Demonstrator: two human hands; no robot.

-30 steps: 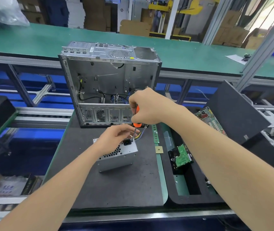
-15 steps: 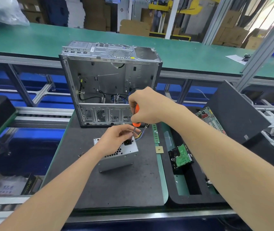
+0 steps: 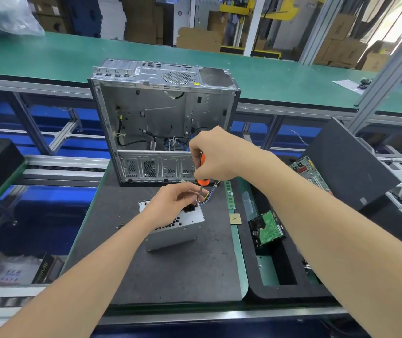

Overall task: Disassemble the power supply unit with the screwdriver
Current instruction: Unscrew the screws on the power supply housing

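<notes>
- Head view, centre of frame: power supply unit (image 3: 175,228), a small silver metal box, sits on the dark mat (image 3: 170,272) just in front of the open computer case (image 3: 160,113).
- Unit appearance: top face carries a black power socket and a honeycomb vent of round holes; the plain side wall faces the camera. A bundle of coloured wires (image 3: 208,197) leaves its far right corner.
- Right hand (image 3: 214,154): fingers wrapped round the orange handle of the screwdriver (image 3: 202,172), held nearly upright. The shaft tip meets the unit's top face by the socket.
- Left hand (image 3: 170,200): rests on the unit's top face, fingers curled close to the shaft. Cannot tell whether they pinch the shaft.
- Left of the unit: a few loose screws (image 3: 119,226) on the mat.
- Right of centre: hard drive (image 3: 267,230), green board up, lies in a black tray.
</notes>
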